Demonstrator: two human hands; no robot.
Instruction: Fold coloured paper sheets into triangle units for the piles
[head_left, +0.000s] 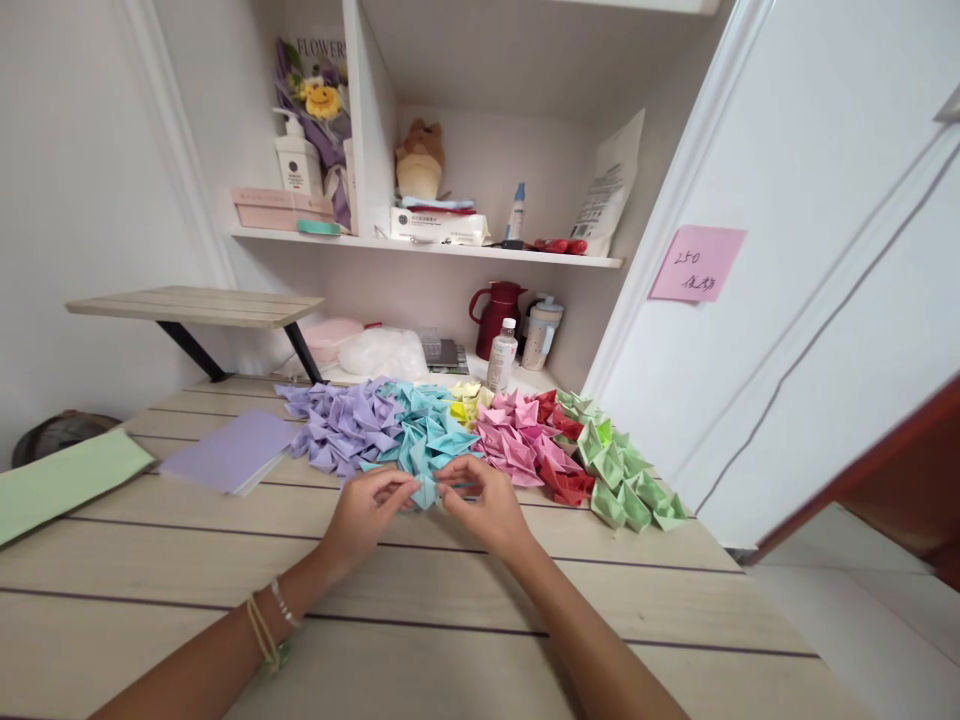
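Between my two hands is a small light-blue folded paper piece (426, 491), at the near edge of a pile of blue origami pieces (424, 415). My left hand (369, 508) pinches its left side with thumb and fingertips. On the other side, my right hand (484, 500) pinches the same piece. Purple origami pieces (341, 425) lie left of the blue pile. To its right are yellow pieces (471, 400), pink pieces (514, 432), red pieces (564, 482) and pale green origami pieces (619, 465).
A stack of purple paper (229, 448) and light green paper (71, 480) lie on the slatted table (420, 620) at left. Behind the piles stand a clear bottle (502, 357), a red jug (498, 318) and a tumbler (541, 333). A small raised shelf (199, 305) overhangs the back left.
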